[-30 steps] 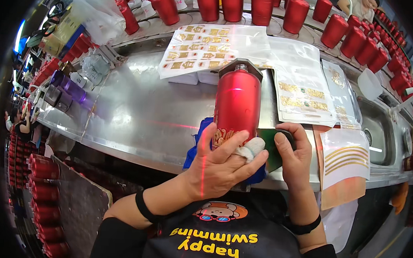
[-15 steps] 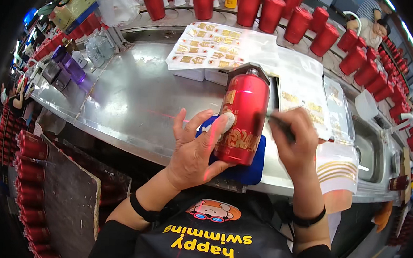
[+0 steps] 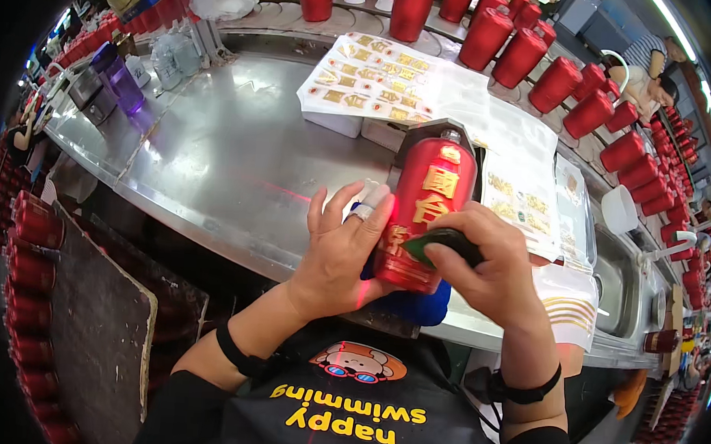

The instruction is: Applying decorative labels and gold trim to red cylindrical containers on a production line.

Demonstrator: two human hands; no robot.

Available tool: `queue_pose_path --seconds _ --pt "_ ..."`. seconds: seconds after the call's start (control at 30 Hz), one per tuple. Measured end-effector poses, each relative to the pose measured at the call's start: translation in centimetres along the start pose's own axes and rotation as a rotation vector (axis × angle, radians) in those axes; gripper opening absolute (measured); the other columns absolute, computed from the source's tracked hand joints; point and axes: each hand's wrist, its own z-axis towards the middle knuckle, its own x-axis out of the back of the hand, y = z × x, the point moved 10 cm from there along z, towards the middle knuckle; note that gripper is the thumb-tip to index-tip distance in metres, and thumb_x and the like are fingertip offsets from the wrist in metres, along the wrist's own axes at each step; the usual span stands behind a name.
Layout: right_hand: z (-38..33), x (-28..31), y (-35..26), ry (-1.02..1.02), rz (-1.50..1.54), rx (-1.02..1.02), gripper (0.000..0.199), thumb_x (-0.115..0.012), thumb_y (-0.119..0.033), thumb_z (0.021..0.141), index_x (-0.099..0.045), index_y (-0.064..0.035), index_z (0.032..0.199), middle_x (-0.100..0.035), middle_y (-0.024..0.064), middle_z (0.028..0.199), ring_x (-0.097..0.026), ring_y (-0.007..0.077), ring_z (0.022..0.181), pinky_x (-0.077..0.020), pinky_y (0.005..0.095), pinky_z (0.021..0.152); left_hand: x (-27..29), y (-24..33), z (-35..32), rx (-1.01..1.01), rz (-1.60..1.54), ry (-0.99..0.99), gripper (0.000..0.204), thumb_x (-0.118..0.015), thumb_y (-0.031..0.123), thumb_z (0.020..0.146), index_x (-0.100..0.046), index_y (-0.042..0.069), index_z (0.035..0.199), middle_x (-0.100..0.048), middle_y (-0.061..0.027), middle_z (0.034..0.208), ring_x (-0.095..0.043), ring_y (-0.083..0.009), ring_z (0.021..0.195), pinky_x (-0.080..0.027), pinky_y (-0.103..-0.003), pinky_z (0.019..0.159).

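Observation:
A glossy red bottle [image 3: 433,182] with raised gold characters lies tilted, its neck away from me. Its far end sits in a dark angular holder [image 3: 418,131], its base over a blue cloth [image 3: 423,309]. My left hand [image 3: 333,261] steadies the lower left side, thumb by the base. A white cover wraps one of its fingertips, and a ring sits on a finger; other fingers stick out. My right hand [image 3: 495,267] pinches a dark green flat scraper [image 3: 452,244], whose edge lies against the gold marks low on the bottle.
Sheets of gold decals [image 3: 372,81] lie beyond the bottle on the steel bench [image 3: 237,162]. Red bottles [image 3: 519,57] line a conveyor at the back. A purple bottle [image 3: 118,81] stands at left, a sink [image 3: 619,283] at right. More red bottles are stacked lower left.
The bottle has turned, so its gold characters now face up. My right hand has come from beside the bottle onto its front with the scraper. The view has shifted slightly.

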Motion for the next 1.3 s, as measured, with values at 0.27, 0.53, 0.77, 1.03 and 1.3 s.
queue_pose_path --seconds 0.27,0.53,0.77,1.03,1.3 --pt "0.4 2.4 0.9 0.280 -0.252 -0.121 0.017 -0.071 -0.007 0.080 -0.066 -0.0021 0.095 -0.064 0.0087 0.079 -0.062 0.0176 0.069 -0.0482 0.0283 0.063 -0.3 -0.8 0.1 0.044 -0.096 0.005 0.103 -0.081 0.051 0.067 -0.036 0.003 0.146 -0.056 -0.0165 0.130 -0.035 -0.0383 0.133 -0.012 -0.061 0.110" --pt "0.0 3.1 1.1 0.340 -0.184 -0.210 0.013 -0.070 -0.007 0.081 -0.065 -0.0025 0.092 -0.064 0.0128 0.081 -0.065 0.0251 0.071 -0.0509 0.0328 0.067 -0.6 -0.9 0.3 0.059 -0.104 0.004 0.106 -0.079 0.055 0.066 -0.036 -0.003 0.143 -0.056 -0.0187 0.125 -0.037 -0.0377 0.131 -0.013 -0.062 0.109" --pt "0.4 1.9 0.5 0.209 -0.110 -0.158 0.014 -0.069 -0.005 0.082 -0.065 -0.0001 0.095 -0.065 0.0134 0.079 -0.064 0.0224 0.067 -0.0507 0.0327 0.064 0.5 0.4 0.3 0.010 -0.002 0.048 0.101 -0.077 0.054 0.070 -0.036 -0.004 0.144 -0.057 -0.0192 0.124 -0.041 -0.0365 0.128 -0.013 -0.062 0.110" --pt "0.7 -1.7 -5.7 0.105 -0.484 0.315 0.019 -0.071 -0.004 0.072 -0.066 -0.0107 0.089 -0.055 0.0066 0.074 -0.054 0.0215 0.071 -0.0413 0.0363 0.065 -0.5 -0.4 -0.3 0.039 -0.038 0.020 0.107 -0.077 0.054 0.069 -0.031 -0.002 0.147 -0.058 -0.0182 0.121 -0.040 -0.0353 0.129 -0.014 -0.059 0.111" --pt "-4.6 -0.2 -2.1 0.113 -0.069 0.075 0.030 -0.078 0.001 0.070 -0.067 -0.0034 0.097 -0.063 0.0103 0.084 -0.059 0.0266 0.077 -0.0469 0.0330 0.066 -2.2 -1.7 -0.5 0.067 -0.156 -0.081 0.108 -0.079 0.050 0.070 -0.027 0.001 0.150 -0.054 -0.0186 0.128 -0.030 -0.0421 0.135 -0.014 -0.059 0.111"
